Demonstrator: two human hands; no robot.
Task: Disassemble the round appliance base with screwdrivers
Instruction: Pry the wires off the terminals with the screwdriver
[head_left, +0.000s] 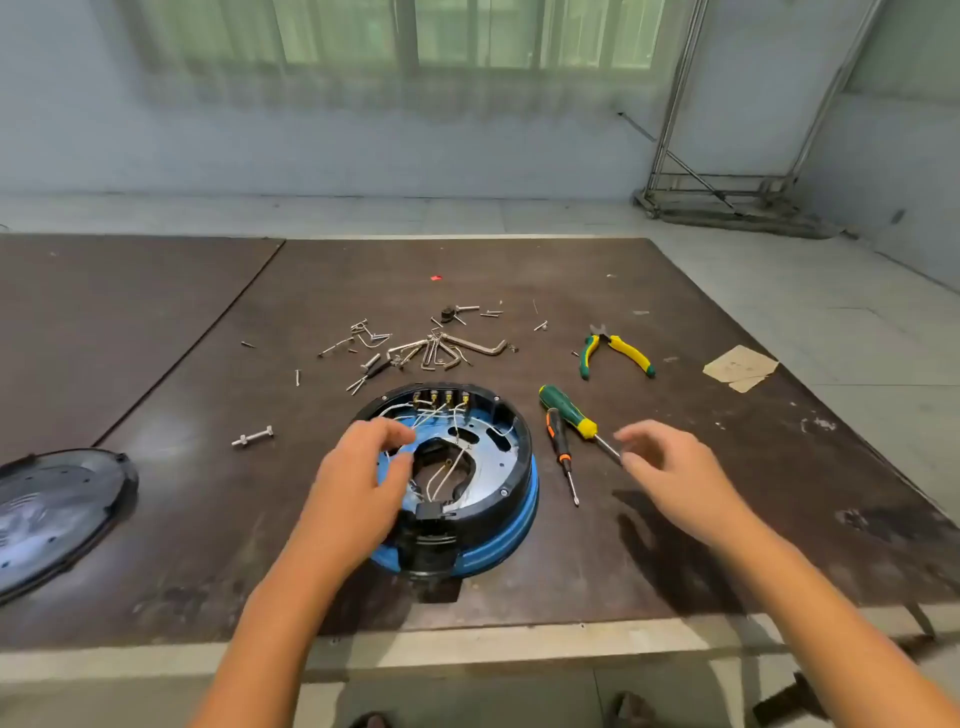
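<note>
Near centre, the round appliance base is being reached into by the left hand, fingers curled, pinch unclear. The right hand is being held loosely spread, empty, over the green screwdriver. The white wires could be getting snagged and torn by those curled fingers.

Light: cool, soft daylight from curtained window, far wall. Shadows: diffuse, under right hand on table. Glare: pale sheen, table's left side. Blur: right fingertips smeared. Edges: wide-angle bowing.

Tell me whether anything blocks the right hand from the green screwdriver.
Nothing visible does. The right hand hangs open beside the shaft of the green screwdriver; the orange screwdriver lies on its far side.
</note>
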